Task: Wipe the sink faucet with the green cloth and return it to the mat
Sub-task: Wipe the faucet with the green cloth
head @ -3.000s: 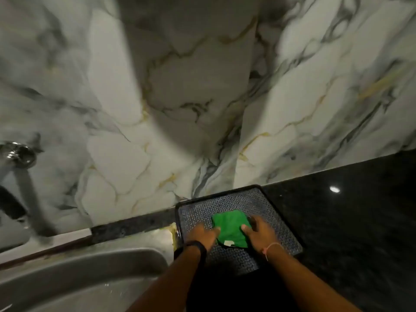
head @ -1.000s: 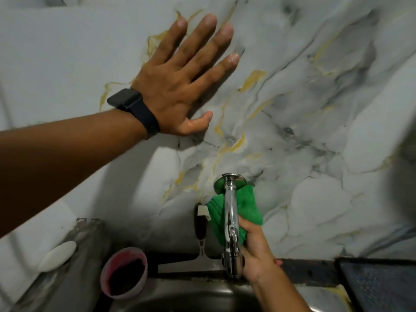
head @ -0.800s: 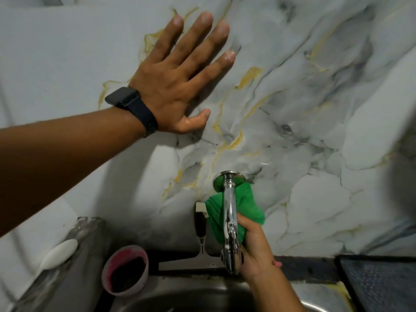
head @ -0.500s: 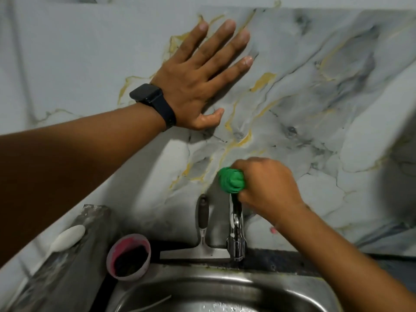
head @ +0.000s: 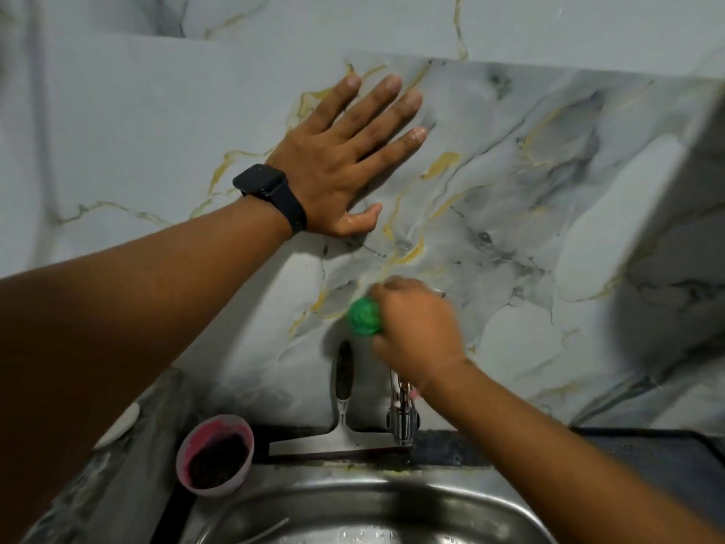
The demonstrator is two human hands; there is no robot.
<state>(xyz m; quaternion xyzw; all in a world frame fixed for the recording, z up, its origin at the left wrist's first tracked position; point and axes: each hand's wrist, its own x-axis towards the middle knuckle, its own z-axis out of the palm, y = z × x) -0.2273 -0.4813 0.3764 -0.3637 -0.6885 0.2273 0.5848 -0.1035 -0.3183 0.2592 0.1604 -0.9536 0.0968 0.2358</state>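
Note:
My right hand (head: 418,327) is closed around the bunched green cloth (head: 365,318) over the top of the chrome faucet (head: 401,420), whose lower spout shows below my wrist. The faucet's upper part is hidden by hand and cloth. My left hand (head: 345,162), with a black watch on the wrist, rests flat with fingers spread on the marble wall above. A dark mat (head: 667,457) lies on the counter at the right, partly behind my right forearm.
A steel sink (head: 353,504) fills the bottom. A squeegee (head: 343,418) leans on the wall left of the faucet. A pink cup (head: 214,455) with dark contents stands at the sink's left corner, and a white soap-like piece (head: 117,424) lies further left.
The cloth left the mat and went to the faucet. In the last second my right hand moved from the spout's side up onto the faucet top, bunching the cloth. My left hand stayed on the wall.

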